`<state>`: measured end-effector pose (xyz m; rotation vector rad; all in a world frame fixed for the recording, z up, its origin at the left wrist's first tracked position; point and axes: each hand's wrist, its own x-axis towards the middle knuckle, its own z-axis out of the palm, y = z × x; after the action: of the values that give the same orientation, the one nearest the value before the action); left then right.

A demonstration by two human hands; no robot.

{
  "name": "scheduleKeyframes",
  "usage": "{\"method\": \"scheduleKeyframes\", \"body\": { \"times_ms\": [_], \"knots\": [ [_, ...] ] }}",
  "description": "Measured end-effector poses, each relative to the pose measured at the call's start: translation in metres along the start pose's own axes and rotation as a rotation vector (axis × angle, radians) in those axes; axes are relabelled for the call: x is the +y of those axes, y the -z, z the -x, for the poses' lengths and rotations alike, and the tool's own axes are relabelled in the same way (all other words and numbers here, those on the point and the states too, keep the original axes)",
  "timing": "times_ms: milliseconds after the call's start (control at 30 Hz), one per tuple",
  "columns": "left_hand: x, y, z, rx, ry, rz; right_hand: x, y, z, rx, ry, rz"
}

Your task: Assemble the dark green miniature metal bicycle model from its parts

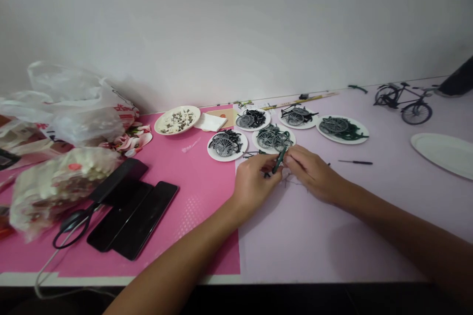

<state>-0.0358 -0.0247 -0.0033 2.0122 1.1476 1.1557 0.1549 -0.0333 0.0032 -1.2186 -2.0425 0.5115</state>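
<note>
My left hand (255, 180) is closed around a small dark green part (280, 159), holding it upright and tilted. The fingertips of my right hand (307, 171) pinch the same part from the right. Just behind my hands is a white plate (254, 140) heaped with grey-green wheels and frame pieces. Some dark thin parts lie on the table beside and under my left hand, partly hidden. Further plates of wheels and dark parts stand around: one plate (227, 158) on the left, another plate (361, 139) with green parts on the right.
A small screwdriver (356, 162) lies right of my hands. An assembled model bicycle (404, 102) stands at the back right, near a large white plate (443, 155). Left are a bowl (177, 120), black phones (146, 221), a cable and plastic bags (74, 108). A wall rises behind.
</note>
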Motion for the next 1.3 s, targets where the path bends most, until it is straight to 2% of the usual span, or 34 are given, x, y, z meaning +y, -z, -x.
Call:
{"method": "scheduleKeyframes", "body": {
  "times_ms": [133,233,467,900,1133,1300],
  "knots": [
    [0.0016,-0.0006,0.0,0.0,0.029,0.023,0.0026,0.0,0.0023,-0.017,-0.034,0.006],
    [0.0019,-0.0011,-0.0004,-0.01,0.04,0.036,0.0032,-0.0004,0.0023,0.017,-0.022,0.046],
    [0.0026,-0.0019,-0.0003,0.006,0.017,0.018,-0.0006,0.0014,-0.0015,0.056,0.106,0.17],
    [0.0034,-0.0041,0.0014,0.026,0.032,0.084,0.0015,0.0,-0.001,0.043,0.024,-0.001],
    [0.0043,-0.0034,0.0013,0.028,0.042,0.088,0.0017,0.0009,0.0016,0.064,-0.009,0.079],
    [0.0028,-0.0041,0.0018,0.022,0.039,0.067,-0.0003,0.0029,-0.0001,0.075,0.071,0.144]
  ]
}}
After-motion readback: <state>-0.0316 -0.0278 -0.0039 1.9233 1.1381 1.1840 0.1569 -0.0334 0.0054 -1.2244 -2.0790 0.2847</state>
